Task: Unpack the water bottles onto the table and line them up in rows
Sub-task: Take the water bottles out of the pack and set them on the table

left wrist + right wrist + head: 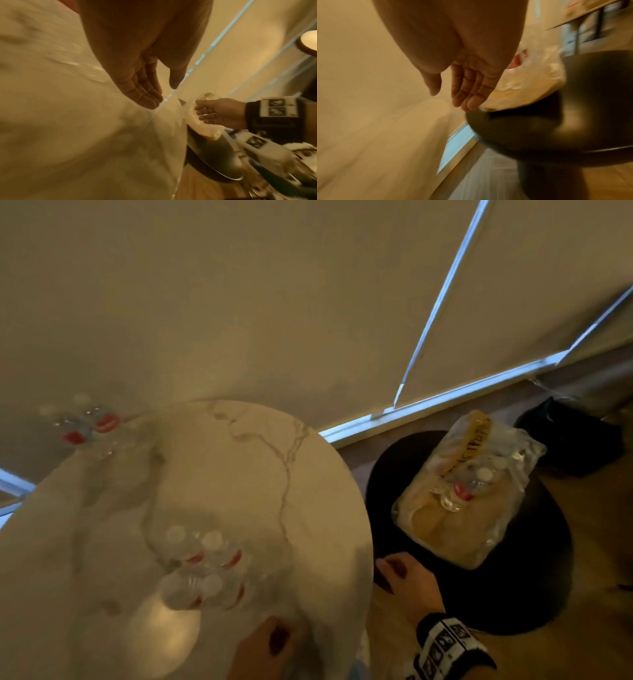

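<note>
From the head view, four water bottles (202, 570) stand on the round marble worktop (239, 474) in a tight two-by-two block, white caps up, near the front edge. What looks like more bottles shows at the far left edge (90, 424), though it may only be a reflection in the wall; I cannot tell which. To the right, on a dark round stool (513, 594), sits the plastic pack (466, 491), crumpled but with at least a couple of capped bottles visible inside. So I'd judge the job partly done: a first block is out, and the pack is not yet emptied. The right hand (407, 580) reaches toward the stool, holding nothing, while the left hand (270, 645) is over the worktop's near edge.

From the left wrist view, the left hand (140, 86) has its fingers straight and together, thumb apart, empty, above the blurred worktop. Beyond it the right hand (217, 112) has its fingers spread in front of the pack (205, 129); whether they touch it I cannot tell.

From the right wrist view, much blurred, the right hand (469, 88) is flat and empty, fingertips near the stool's rim (513, 128), the pack (530, 86) just beyond. What remains, I'd say, is fetching the rest and extending the rows.
</note>
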`<state>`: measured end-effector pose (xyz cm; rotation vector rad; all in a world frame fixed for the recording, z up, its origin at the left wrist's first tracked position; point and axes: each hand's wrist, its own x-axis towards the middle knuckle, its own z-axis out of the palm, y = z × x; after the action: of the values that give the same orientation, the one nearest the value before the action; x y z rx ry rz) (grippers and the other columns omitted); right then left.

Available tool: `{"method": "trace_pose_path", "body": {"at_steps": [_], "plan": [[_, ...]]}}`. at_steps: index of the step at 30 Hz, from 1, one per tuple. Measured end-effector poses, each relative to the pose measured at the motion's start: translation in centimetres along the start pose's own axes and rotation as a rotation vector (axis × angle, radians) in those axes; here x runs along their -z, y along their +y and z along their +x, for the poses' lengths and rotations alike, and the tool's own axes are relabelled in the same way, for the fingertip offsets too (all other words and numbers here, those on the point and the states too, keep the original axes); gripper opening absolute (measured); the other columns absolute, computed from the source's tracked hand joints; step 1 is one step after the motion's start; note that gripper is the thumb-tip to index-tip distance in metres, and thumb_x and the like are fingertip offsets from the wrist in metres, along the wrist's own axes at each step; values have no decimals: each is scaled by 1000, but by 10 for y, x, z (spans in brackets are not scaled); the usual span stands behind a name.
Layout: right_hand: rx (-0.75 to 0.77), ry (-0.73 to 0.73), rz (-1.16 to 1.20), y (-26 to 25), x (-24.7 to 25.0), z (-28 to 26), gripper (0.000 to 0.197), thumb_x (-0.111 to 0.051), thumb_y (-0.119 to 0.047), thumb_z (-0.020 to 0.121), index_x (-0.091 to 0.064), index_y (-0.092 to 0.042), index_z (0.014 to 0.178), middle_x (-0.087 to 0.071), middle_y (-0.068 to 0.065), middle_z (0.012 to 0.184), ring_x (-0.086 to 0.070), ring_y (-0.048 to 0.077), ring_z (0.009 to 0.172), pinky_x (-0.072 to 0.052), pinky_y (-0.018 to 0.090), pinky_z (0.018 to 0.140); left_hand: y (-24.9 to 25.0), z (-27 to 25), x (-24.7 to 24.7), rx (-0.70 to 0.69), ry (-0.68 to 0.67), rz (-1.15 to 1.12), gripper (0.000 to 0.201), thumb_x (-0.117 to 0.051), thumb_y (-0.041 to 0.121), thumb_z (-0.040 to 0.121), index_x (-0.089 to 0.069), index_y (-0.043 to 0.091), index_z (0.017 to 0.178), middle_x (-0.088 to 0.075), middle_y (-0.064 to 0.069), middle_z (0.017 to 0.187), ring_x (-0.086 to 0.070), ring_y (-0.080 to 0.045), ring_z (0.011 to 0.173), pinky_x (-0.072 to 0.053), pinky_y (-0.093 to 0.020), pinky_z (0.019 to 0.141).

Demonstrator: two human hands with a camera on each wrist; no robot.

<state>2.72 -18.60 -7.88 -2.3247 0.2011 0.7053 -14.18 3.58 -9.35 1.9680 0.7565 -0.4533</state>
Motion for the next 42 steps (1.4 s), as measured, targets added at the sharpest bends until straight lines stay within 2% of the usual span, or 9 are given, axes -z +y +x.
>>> {"method": "trace_pose_path", "body": {"at_steps": [4,8,12,17,21,25,29,33,42], "plan": [[-189,262,253,36,65,74,26,-64,-40,89,-58,-22,107,-68,11,109,-63,30,99,-51,46,92,98,52,-60,-191,-147,0,3,-71,40,87,-68,40,85,-73,21,84,-67,6,82,-52,-13,76],[-236,391,442,51,105,153,68,-67,-47,85,-34,-27,142,-47,9,143,-48,32,126,-42,44,99,204,123,-123,-361,-309,12,26,-58,35,97,-64,25,120,-71,9,111,-65,-3,103,-52,-17,91],[-155,477,307,59,124,207,65,-77,-60,60,-50,-34,114,-63,-5,109,-62,18,98,-49,35,80,276,187,-184,-388,-206,167,29,-49,38,97,-58,28,122,-64,7,116,-61,-13,106,-50,-34,99],[-153,473,395,53,133,198,50,-77,-44,74,-49,-30,114,-57,-10,99,-57,13,89,-45,33,75,315,239,-221,-277,-93,231,37,-45,49,94,-59,33,124,-63,4,121,-61,-23,113,-48,-38,99],[-97,435,412,67,128,164,49,-77,-38,78,-45,-36,115,-63,-7,109,-63,16,96,-55,39,83,313,275,-239,-379,-148,93,50,-49,82,77,-54,58,120,-62,21,123,-60,-14,115,-49,-42,100],[-58,416,393,66,135,130,54,-77,-40,78,-43,-34,120,-56,-21,91,-56,-1,78,-46,17,66,314,262,-235,-460,-150,48,35,-64,61,83,-58,52,117,-64,20,120,-62,-13,113,-51,-45,100],[6,386,340,53,151,93,54,-78,-42,76,-44,-36,118,-57,-17,94,-58,9,86,-51,30,75,317,221,-205,-603,-136,10,41,-71,48,84,-56,44,122,-60,18,127,-52,0,116,-44,-32,107],[77,314,216,45,149,46,51,-79,-41,75,-41,-40,109,-62,-13,98,-63,16,89,-57,42,75,286,172,-164,-565,-210,11,71,-79,56,69,-47,42,130,-57,13,134,-54,-7,125,-47,-39,106],[246,5,139,-8,37,-78,45,-79,-39,76,-44,-41,104,-59,-17,98,-60,15,88,-47,27,71,117,26,-39,-388,-81,-221,60,-81,38,76,-52,27,128,-64,6,124,-61,-8,113,-50,-31,100]]}}
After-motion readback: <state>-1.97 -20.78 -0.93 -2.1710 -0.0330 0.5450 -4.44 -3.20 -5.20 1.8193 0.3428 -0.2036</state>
